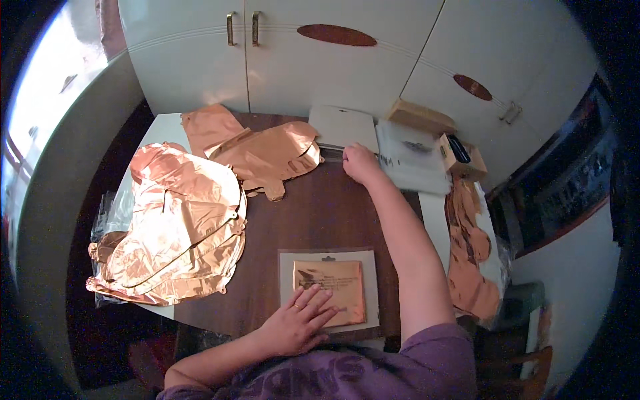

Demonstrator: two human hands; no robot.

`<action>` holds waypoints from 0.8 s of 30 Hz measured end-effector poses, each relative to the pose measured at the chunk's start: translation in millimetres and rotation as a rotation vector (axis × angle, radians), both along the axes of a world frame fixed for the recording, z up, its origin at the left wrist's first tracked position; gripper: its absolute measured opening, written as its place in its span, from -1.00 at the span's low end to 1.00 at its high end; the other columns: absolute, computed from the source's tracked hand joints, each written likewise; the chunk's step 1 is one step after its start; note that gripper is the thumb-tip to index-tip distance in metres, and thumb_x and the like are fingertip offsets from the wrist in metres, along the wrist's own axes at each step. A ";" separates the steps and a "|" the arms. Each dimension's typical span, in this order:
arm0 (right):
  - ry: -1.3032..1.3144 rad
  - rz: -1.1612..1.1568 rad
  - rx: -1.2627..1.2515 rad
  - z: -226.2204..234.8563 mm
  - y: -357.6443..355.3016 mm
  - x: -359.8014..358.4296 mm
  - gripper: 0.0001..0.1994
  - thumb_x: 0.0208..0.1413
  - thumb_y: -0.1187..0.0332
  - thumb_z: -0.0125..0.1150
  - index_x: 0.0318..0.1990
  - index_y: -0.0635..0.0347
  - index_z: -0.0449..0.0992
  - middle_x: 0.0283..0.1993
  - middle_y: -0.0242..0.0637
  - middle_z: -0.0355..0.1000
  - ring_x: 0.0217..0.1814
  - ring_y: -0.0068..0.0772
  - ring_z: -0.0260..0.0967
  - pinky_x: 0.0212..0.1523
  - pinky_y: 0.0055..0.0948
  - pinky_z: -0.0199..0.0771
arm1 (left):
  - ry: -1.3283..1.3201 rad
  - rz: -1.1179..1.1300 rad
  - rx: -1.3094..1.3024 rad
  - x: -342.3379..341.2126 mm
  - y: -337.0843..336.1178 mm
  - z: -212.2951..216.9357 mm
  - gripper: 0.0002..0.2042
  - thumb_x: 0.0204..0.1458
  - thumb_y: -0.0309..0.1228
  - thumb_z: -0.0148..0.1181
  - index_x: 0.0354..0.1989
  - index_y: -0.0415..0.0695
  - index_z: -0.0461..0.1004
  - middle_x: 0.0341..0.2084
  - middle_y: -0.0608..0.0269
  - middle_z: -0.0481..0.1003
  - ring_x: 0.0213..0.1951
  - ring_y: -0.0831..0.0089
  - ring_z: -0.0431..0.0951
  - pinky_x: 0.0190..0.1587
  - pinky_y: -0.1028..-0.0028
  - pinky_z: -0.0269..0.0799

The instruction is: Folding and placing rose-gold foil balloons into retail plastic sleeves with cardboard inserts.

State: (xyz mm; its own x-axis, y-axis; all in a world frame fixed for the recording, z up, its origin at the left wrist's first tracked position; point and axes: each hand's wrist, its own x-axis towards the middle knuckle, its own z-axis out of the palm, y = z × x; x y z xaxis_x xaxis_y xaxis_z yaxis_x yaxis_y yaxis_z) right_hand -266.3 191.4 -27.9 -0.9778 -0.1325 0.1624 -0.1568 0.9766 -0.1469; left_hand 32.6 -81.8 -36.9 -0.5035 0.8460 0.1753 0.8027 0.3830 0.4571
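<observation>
In front of me on the brown table lies a flat packet point(347, 280), a folded copper-coloured foil balloon on a white backing card inside a clear sleeve. My left hand point(303, 321) rests over its lower left part, fingers stretched out and holding nothing. My right arm reaches to the far side, where my right hand point(361, 164) has its fingers closed at the near right corner of a stack of white cards point(343, 125). The fingertips are partly hidden there, but they appear to pinch a card's edge. Just right of that hand lie clear plastic sleeves point(410, 157).
Shiny copper foil balloons point(183, 227) pile up on the left, with more foil point(267, 150) behind them. At the back right stand a cardboard box point(420, 117) and a small box with dark contents point(462, 157). Further foil point(470, 260) hangs along the right edge. White cabinets point(187, 60) close off the back.
</observation>
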 end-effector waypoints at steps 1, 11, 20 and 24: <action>-0.001 -0.001 0.000 2.4 0.0 1.5 -0.78 -0.01 0.42 0.05 -0.23 0.21 0.56 -0.09 -0.05 0.44 0.00 0.05 0.40 0.04 -0.07 0.42 | -0.013 0.007 0.015 -0.7 -0.6 0.2 -0.37 0.05 -0.12 0.16 0.29 -0.08 0.21 0.31 -0.03 0.11 0.35 -0.08 0.04 0.33 -0.03 -0.05; 0.001 0.001 0.278 8.1 -13.2 11.9 -0.84 -0.03 0.41 0.12 -0.33 0.20 0.60 -0.22 -0.04 0.54 -0.13 0.01 0.50 -0.11 -0.08 0.50 | 0.075 0.029 0.123 12.5 -3.5 -1.3 -0.50 0.02 -0.19 0.19 0.12 -0.18 0.37 0.18 -0.02 0.28 0.30 -0.03 0.16 0.32 -0.04 0.01; 0.383 -0.011 -0.083 32.6 -6.4 132.8 -0.90 0.04 0.40 0.09 -0.43 0.22 0.43 -0.39 -0.08 0.47 -0.30 0.01 0.46 -0.26 -0.05 0.46 | 0.193 -0.008 0.180 10.3 -4.0 0.5 -0.62 -0.02 -0.32 0.20 -0.02 -0.20 0.44 0.06 0.00 0.39 0.15 0.01 0.35 0.25 -0.02 0.14; -0.018 0.086 -0.531 61.0 9.8 259.0 -0.88 0.10 0.43 0.06 -0.42 0.29 0.37 -0.41 -0.04 0.41 -0.36 0.01 0.42 -0.33 -0.16 0.40 | 0.218 0.004 0.102 14.0 2.7 13.7 -0.62 -0.02 -0.32 0.18 -0.01 -0.18 0.43 0.03 0.02 0.40 0.13 0.04 0.36 0.24 -0.02 0.15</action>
State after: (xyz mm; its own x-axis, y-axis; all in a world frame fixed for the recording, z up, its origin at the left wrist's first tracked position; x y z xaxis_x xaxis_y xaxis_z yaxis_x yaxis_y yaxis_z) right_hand -7.2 201.2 33.1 -0.9704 -0.1162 0.2117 -0.2253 0.7512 -0.6204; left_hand 46.6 -79.1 -23.2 -0.4473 0.8167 0.3647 0.8855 0.3469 0.3092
